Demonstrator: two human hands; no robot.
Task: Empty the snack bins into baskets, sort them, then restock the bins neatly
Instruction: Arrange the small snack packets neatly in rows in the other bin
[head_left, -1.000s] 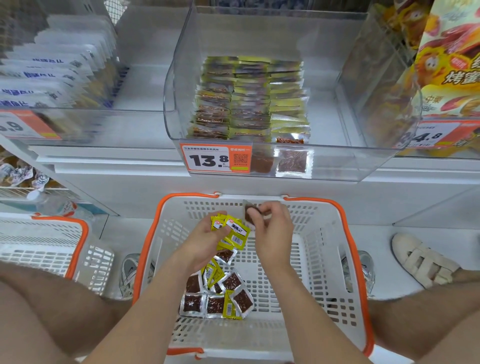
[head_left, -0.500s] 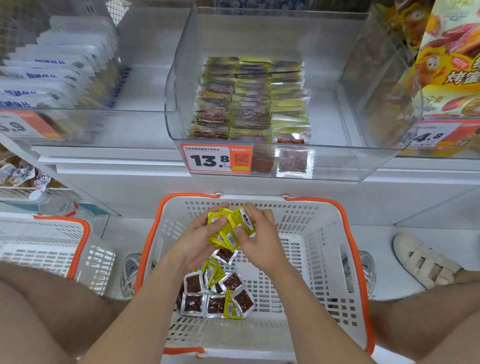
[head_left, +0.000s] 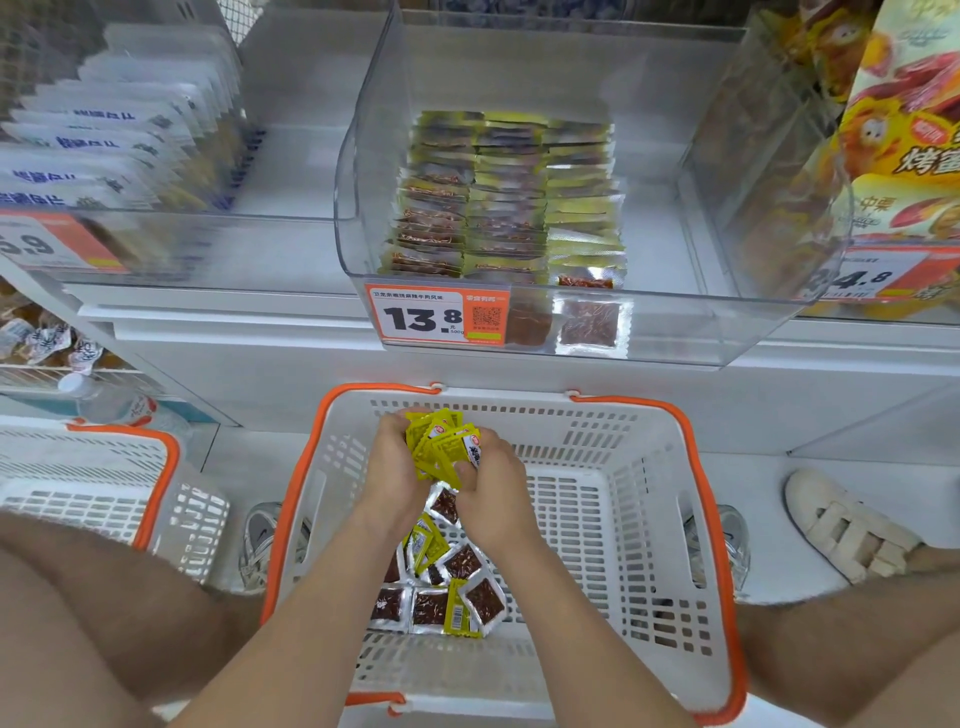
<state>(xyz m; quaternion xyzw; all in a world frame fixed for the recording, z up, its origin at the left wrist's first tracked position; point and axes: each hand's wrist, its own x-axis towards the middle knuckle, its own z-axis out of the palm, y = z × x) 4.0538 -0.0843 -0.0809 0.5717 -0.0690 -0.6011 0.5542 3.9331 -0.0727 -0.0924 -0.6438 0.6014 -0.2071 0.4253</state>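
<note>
Together, left hand (head_left: 390, 470) and right hand (head_left: 493, 480) clutch crinkly yellow packets (head_left: 441, 447).

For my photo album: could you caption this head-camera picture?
Left hand and right hand hold yellow packets over the basket, below the part-filled bin.

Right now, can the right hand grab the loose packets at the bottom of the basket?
Probably not yet. The right hand and left hand both hold the stack, so it is full. The way looks free though: the loose packets lie uncovered just below it in the open basket.
</note>
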